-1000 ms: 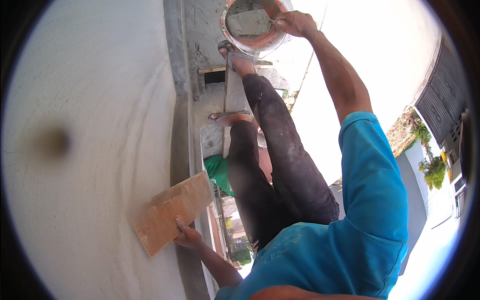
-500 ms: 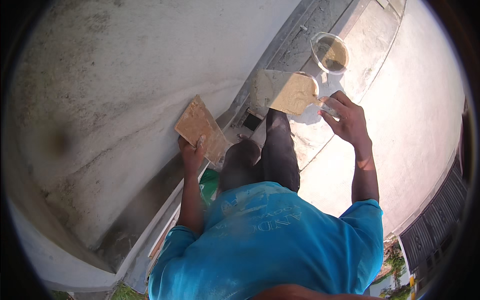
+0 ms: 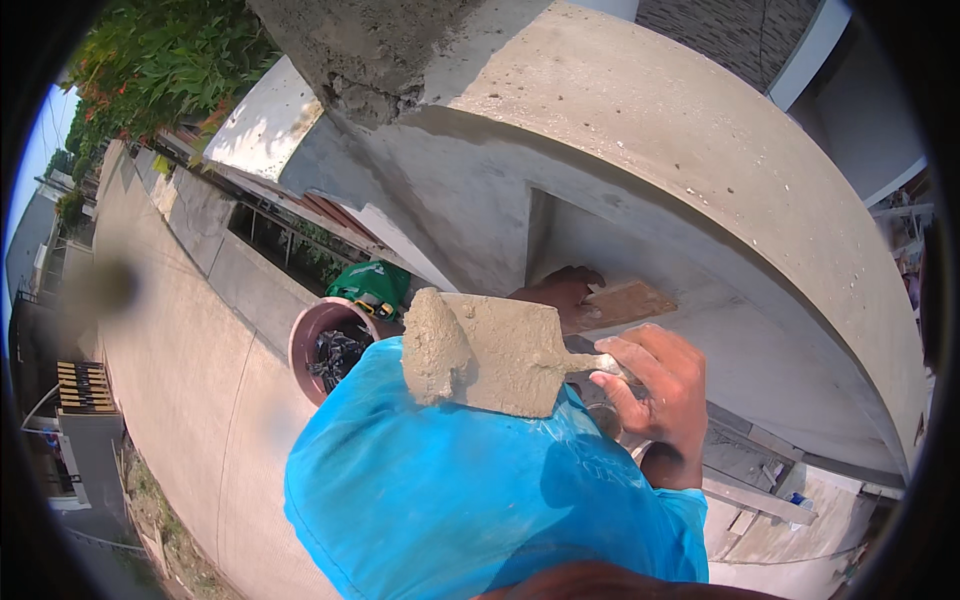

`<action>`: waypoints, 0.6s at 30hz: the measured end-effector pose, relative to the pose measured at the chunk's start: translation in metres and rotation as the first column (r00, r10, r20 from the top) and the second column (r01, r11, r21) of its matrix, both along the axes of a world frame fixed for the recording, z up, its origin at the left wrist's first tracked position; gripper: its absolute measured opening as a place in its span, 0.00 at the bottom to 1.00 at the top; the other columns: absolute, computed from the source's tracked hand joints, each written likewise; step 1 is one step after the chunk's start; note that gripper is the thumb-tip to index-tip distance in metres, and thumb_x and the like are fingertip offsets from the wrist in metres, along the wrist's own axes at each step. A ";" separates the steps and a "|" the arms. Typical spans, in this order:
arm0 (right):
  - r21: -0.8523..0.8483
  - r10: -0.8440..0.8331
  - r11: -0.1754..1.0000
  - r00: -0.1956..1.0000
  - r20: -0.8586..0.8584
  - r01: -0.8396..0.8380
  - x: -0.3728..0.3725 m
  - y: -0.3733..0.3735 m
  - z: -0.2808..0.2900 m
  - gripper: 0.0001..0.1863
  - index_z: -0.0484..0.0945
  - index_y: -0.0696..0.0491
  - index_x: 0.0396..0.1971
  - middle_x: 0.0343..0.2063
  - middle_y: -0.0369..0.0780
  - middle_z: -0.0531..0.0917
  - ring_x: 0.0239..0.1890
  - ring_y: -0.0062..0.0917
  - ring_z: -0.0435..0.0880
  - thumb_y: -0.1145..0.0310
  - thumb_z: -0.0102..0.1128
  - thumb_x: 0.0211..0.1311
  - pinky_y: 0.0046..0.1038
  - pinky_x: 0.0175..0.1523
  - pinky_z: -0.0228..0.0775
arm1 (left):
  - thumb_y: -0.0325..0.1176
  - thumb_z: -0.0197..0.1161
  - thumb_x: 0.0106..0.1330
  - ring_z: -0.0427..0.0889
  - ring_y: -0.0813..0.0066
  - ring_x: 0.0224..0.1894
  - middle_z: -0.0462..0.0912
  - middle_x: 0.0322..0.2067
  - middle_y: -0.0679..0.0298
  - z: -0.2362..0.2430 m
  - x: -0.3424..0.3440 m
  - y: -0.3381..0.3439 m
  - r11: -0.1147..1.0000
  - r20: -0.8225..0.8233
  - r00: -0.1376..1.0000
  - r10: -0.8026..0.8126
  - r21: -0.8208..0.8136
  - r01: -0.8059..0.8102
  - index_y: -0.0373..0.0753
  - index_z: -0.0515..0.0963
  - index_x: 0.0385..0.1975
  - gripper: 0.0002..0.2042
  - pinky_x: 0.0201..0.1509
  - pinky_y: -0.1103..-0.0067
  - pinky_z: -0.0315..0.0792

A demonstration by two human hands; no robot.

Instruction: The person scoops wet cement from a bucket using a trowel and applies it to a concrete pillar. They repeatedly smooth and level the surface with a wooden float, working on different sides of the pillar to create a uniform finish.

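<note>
My right hand (image 3: 660, 385) is closed around the handle of a trowel (image 3: 515, 350), raised in front of my blue shirt. The wide blade is coated in grey-brown mortar, with a thick lump of mortar (image 3: 432, 350) heaped at the end farthest from the hand. Beyond it, my left hand (image 3: 562, 292) grips a flat brown board (image 3: 632, 303) close to the plastered wall (image 3: 470, 200). The left hand is in shadow, and the trowel blade hides part of that arm.
A curved ledge (image 3: 680, 125) tops the wall and meets a rough concrete post (image 3: 370, 50). To the left stand a pinkish tub (image 3: 300, 345) with dark contents and a green bag (image 3: 372, 285). Leafy plants (image 3: 180, 65) grow at the upper left; a paved strip (image 3: 200, 340) runs below.
The view has swung from the floor and buckets to the curved wall and its ledge. The mortar-loaded trowel is now much closer to the view; the board is still in my left hand.
</note>
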State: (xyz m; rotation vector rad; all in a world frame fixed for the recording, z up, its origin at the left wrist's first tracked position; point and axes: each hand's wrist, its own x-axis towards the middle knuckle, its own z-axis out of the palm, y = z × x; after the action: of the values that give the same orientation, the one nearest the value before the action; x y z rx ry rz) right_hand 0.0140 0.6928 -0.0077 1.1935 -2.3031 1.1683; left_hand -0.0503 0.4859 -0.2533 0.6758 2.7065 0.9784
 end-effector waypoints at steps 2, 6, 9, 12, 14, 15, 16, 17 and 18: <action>-0.005 0.159 0.987 0.985 0.068 -0.159 -0.004 -0.019 0.013 0.12 0.86 0.53 0.33 0.26 0.39 0.84 0.25 0.31 0.82 0.65 0.74 0.48 0.31 0.29 0.73 | 0.44 0.66 0.65 0.80 0.53 0.54 0.82 0.50 0.53 0.007 0.004 -0.014 0.998 0.025 1.000 -0.002 0.066 0.000 0.39 0.80 0.49 0.18 0.58 0.65 0.74; -0.133 0.488 0.873 0.835 0.254 -0.469 -0.026 -0.066 0.028 0.13 0.85 0.56 0.35 0.28 0.42 0.85 0.28 0.33 0.85 0.63 0.71 0.53 0.31 0.33 0.75 | 0.46 0.65 0.66 0.81 0.54 0.53 0.82 0.50 0.53 0.014 0.011 -0.040 0.873 0.148 0.989 -0.024 0.484 -0.051 0.39 0.80 0.51 0.20 0.57 0.65 0.75; -0.232 0.682 0.730 0.659 0.317 -0.643 -0.059 -0.119 0.027 0.14 0.85 0.57 0.37 0.28 0.42 0.85 0.28 0.31 0.84 0.60 0.66 0.62 0.28 0.34 0.74 | 0.48 0.64 0.67 0.81 0.55 0.53 0.82 0.50 0.53 0.013 0.006 -0.052 0.549 0.307 0.950 -0.055 0.804 -0.228 0.39 0.79 0.52 0.21 0.57 0.65 0.75; -0.104 0.227 0.971 0.700 0.677 -0.215 -0.068 -0.141 0.022 0.18 0.84 0.59 0.38 0.23 0.34 0.79 0.25 0.15 0.72 0.57 0.60 0.71 0.22 0.31 0.64 | 0.53 0.62 0.68 0.81 0.52 0.53 0.83 0.49 0.51 0.011 0.004 -0.059 0.945 0.079 0.990 -0.120 0.315 0.090 0.37 0.80 0.50 0.24 0.56 0.64 0.75; -0.419 0.209 0.908 0.836 0.508 0.027 -0.038 -0.113 0.022 0.19 0.83 0.60 0.37 0.23 0.35 0.79 0.25 0.15 0.72 0.56 0.59 0.71 0.23 0.31 0.64 | 0.53 0.61 0.68 0.80 0.50 0.55 0.81 0.52 0.49 0.013 0.010 -0.067 0.976 0.155 0.978 -0.142 0.188 0.112 0.36 0.79 0.54 0.26 0.59 0.63 0.73; -0.447 0.098 0.878 0.853 0.513 0.168 -0.019 -0.098 0.020 0.19 0.83 0.60 0.37 0.24 0.35 0.80 0.26 0.16 0.73 0.56 0.59 0.71 0.23 0.32 0.65 | 0.53 0.61 0.68 0.79 0.50 0.56 0.80 0.53 0.48 0.016 0.003 -0.071 0.983 0.124 0.983 -0.134 0.141 0.116 0.36 0.78 0.55 0.27 0.59 0.63 0.73; -0.498 0.085 0.852 0.895 0.437 0.162 -0.004 -0.086 0.016 0.18 0.83 0.60 0.37 0.24 0.36 0.81 0.27 0.17 0.75 0.58 0.59 0.71 0.24 0.33 0.66 | 0.53 0.62 0.68 0.79 0.50 0.57 0.80 0.54 0.48 0.020 -0.003 -0.076 0.975 0.066 0.987 -0.143 0.183 0.129 0.36 0.78 0.55 0.27 0.59 0.63 0.72; -0.418 -0.025 0.874 0.884 0.468 0.246 0.010 -0.075 0.013 0.17 0.83 0.60 0.37 0.25 0.37 0.82 0.27 0.18 0.76 0.59 0.59 0.70 0.24 0.33 0.67 | 0.53 0.62 0.68 0.78 0.50 0.58 0.80 0.54 0.49 0.022 0.002 -0.077 0.969 0.064 0.984 -0.169 0.193 0.153 0.36 0.78 0.55 0.27 0.60 0.63 0.72; -0.312 -0.100 0.915 0.895 0.435 0.254 0.020 -0.068 0.010 0.16 0.83 0.59 0.38 0.26 0.38 0.82 0.29 0.19 0.77 0.60 0.59 0.70 0.25 0.34 0.68 | 0.53 0.62 0.68 0.78 0.50 0.58 0.79 0.55 0.49 0.025 0.005 -0.078 0.957 0.070 0.974 -0.215 0.212 0.196 0.36 0.78 0.56 0.27 0.60 0.63 0.72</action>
State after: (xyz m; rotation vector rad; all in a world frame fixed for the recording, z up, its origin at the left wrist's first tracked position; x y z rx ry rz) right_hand 0.0336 0.6249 0.0024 0.6255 -2.2640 1.8133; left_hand -0.0456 0.4075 -0.2287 0.9045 2.4185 1.2101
